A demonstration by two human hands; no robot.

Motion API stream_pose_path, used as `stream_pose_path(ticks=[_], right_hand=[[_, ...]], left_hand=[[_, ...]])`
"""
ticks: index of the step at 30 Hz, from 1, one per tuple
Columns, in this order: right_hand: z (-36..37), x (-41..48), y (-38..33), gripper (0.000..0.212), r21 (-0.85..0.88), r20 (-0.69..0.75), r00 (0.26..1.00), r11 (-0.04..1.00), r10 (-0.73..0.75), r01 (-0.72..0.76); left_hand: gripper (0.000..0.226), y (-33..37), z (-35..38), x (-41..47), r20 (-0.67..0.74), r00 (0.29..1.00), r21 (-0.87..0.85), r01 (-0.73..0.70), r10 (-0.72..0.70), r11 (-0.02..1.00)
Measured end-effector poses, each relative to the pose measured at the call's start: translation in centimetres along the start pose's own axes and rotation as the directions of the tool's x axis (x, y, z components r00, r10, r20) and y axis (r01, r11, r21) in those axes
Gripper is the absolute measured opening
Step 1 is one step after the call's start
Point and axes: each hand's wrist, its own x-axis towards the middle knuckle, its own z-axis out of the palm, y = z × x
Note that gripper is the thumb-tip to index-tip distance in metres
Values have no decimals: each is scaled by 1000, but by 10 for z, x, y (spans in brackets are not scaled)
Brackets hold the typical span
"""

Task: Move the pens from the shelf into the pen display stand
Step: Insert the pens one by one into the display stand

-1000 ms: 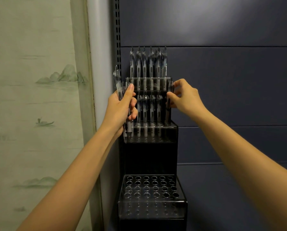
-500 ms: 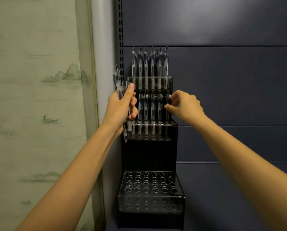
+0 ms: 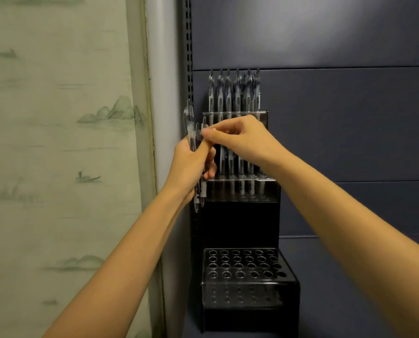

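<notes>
Pens in a bundle (image 3: 191, 123) stand upright in the left hand (image 3: 191, 164), just left of the pen display stand (image 3: 240, 223) and level with its middle tier. The left fingers are curled tight round the barrels; clear caps stick out above the fist and the writing tips hang below it, beside the stand's left edge. The right hand (image 3: 247, 140) reaches across the front of the stand to the bundle. Its thumb and forefinger tips (image 3: 209, 134) are closed together on the top of the rightmost pen (image 3: 202, 125), while the other fingers are bent behind them. More pens stand in the stand: a top row (image 3: 235, 93) at the far, high tier and a middle row (image 3: 240, 164) partly hidden behind the right hand. The near, low tier (image 3: 245, 264) shows open round holes. A dark blue back panel (image 3: 349, 118) lies behind the stand, with a slotted upright (image 3: 188, 45) and pale landscape wallpaper (image 3: 57, 142) to the left.
</notes>
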Motion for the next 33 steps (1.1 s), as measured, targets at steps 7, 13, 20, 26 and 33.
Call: stream_pose_path(ticks=[7,13,20,26,33], right_hand=[[15,11,-10,12,103,-97,989,989,113,-103],[20,16,-12,15,-3,-180,981,998,65,-66],[-11,29,-14,10,106,-366,929,994,50,-12],[-8,36,-3,16,21,-391,920,999,-18,28],[-5,43,4,20,-172,-315,944,984,-96,43]], left_hand=[[15,2,-10,-3,15,999,17,-39,39,999],[21,-2,-15,-5,60,995,2,-83,82,997],[27,-9,-27,2,8,1000,76,-7,6,997],[28,-14,-39,8,-60,998,152,-3,13,988],[27,-14,-47,15,-91,996,113,29,-18,993]])
